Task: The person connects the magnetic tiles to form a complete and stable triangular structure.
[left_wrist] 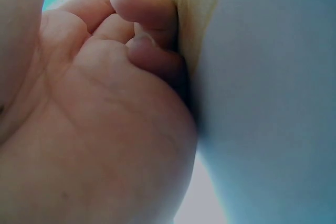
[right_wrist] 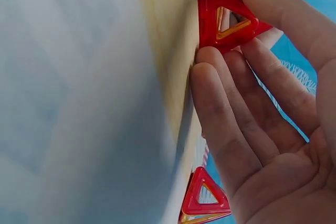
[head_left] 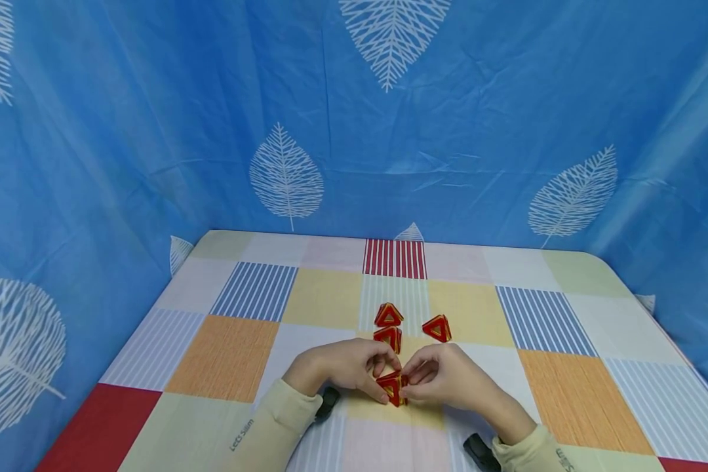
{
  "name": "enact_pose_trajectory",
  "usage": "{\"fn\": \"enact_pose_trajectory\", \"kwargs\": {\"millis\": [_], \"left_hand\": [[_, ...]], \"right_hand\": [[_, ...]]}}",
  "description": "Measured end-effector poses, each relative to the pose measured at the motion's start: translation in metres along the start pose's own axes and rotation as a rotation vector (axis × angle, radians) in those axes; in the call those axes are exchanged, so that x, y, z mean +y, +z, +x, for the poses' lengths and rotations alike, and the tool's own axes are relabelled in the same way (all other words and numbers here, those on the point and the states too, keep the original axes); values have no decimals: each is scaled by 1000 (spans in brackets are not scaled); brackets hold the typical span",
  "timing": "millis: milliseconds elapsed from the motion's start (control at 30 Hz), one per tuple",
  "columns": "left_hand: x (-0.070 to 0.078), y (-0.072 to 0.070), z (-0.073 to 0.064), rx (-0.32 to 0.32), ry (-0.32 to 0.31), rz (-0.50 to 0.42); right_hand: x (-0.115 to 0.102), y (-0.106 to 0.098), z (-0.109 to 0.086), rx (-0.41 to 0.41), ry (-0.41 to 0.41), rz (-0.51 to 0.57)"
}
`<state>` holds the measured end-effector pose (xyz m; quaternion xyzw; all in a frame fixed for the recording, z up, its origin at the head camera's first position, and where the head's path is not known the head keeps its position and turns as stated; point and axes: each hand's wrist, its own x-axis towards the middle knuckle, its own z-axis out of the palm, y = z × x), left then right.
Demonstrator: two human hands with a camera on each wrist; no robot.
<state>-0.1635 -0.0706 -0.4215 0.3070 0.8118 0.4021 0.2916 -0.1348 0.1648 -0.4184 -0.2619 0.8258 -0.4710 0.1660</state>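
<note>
A small red-and-yellow pyramid of triangular magnetic tiles (head_left: 391, 388) stands on the table between both hands. My left hand (head_left: 351, 367) holds its left side with thumb and fingers. From the right, my right hand (head_left: 448, 375) pinches it. In the right wrist view, thumb and fingertips grip the red tile frame (right_wrist: 210, 17), whose triangular hole shows. The left wrist view has only the palm (left_wrist: 105, 103) and curled fingers beside the cloth; the pyramid is hidden there. Just beyond the hands sits a similar pyramid (head_left: 388, 338).
Another red pyramid (head_left: 388, 314) stands behind that one, and one more (head_left: 438, 328) lies to the right. A patchwork-patterned cloth (head_left: 224, 357) covers the table. Blue curtains (head_left: 478, 118) with white leaves hang behind and at both sides.
</note>
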Motion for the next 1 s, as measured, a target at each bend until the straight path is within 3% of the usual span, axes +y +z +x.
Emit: {"fn": "enact_pose_trajectory", "kwargs": {"millis": [400, 1000], "left_hand": [[-1, 3, -1, 11, -5, 9], [-5, 7, -1, 10, -19, -9]], "right_hand": [[2, 5, -3, 1, -42, 38], [-1, 6, -6, -11, 23, -15]]}}
